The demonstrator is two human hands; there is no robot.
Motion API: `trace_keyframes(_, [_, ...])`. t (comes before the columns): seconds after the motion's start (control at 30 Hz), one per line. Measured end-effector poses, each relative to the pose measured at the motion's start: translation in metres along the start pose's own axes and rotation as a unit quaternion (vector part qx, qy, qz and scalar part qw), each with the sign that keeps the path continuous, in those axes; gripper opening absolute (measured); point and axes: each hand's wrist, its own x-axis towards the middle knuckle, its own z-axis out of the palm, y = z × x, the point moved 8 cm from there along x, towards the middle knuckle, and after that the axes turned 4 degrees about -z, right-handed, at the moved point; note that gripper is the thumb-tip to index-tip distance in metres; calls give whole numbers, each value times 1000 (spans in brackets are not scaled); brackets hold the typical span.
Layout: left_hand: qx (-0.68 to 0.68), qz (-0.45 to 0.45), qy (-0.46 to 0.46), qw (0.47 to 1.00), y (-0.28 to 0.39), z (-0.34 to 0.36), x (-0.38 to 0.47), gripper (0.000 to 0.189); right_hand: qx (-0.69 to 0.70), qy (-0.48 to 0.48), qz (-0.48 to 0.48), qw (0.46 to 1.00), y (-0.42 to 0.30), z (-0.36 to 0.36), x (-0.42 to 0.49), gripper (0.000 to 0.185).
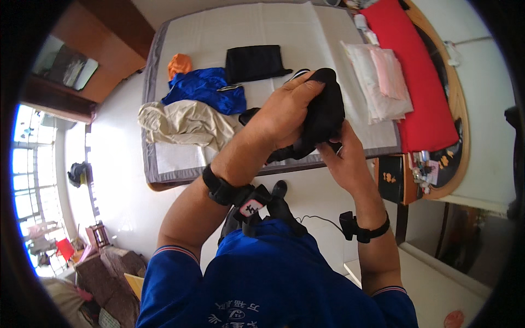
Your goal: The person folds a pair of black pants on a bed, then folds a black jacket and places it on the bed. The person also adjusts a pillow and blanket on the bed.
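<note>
Both my hands hold a bunched black cloth garment (326,108) above the near part of the bed. My left hand (287,108) grips its upper left side, with the thumb over the fabric. My right hand (344,158) has its fingers at the lower edge, partly hidden by the cloth. Part of the black fabric hangs down behind my left wrist. Beyond it a folded black cloth (254,63) lies flat on the bed. To the left lie a crumpled blue garment (203,88), an orange cloth (179,66) and a rumpled beige garment (188,123).
The bed (197,30) has a pale mat with a grey border. At its right are a long red cushion (414,78) and folded white and pink bedding (387,78). A cabinet (391,178) with small items stands at the near right corner. A brown wooden cabinet (98,45) stands left.
</note>
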Motion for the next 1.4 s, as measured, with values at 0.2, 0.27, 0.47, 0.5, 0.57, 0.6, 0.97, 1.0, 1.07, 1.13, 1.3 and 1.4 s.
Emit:
trace_keyframes(0.2, [317, 148, 249, 903, 31, -100, -46, 48, 299, 21, 96, 949, 32, 30, 32, 28])
trace_keyframes(0.27, [356, 132, 291, 878, 14, -129, -74, 53, 375, 43, 127, 917, 36, 36, 39, 30])
trace_keyframes(0.47, [475, 22, 310, 823, -92, -166, -152, 64, 509, -5, 152, 847, -2, 80, 37, 33])
trace_keyframes(0.5, [502, 25, 316, 805, -100, -173, -158, 62, 515, 0, 164, 842, -9, 87, 35, 33])
trace_keyframes(0.57, [507, 28, 304, 806, -109, -188, -164, 54, 532, 9, 173, 829, -27, 96, 31, 35])
trace_keyframes(0.6, [511, 22, 298, 806, -108, -198, -168, 50, 530, 20, 185, 828, -34, 101, 29, 35])
trace_keyframes(0.97, [508, 105, 173, 837, 5, -226, -268, 39, 505, 88, 197, 836, -128, 195, 7, 33])
trace_keyframes(1.0, [512, 82, 188, 834, 12, -235, -272, 28, 519, 71, 174, 834, -138, 207, 6, 33])
trace_keyframes(1.07, [475, 120, 241, 838, 40, -257, -296, 22, 508, 108, 184, 835, -142, 214, 8, 33])
trace_keyframes(1.13, [455, 117, 307, 828, 65, -286, -321, 18, 498, 119, 178, 840, -145, 218, 15, 33])
trace_keyframes(1.3, [403, 180, 367, 819, 147, -334, -397, 20, 426, 37, 139, 893, -150, 258, 51, 30])
trace_keyframes(1.4, [373, 210, 381, 820, 202, -357, -441, 26, 296, 11, 83, 952, -158, 304, 79, 22])
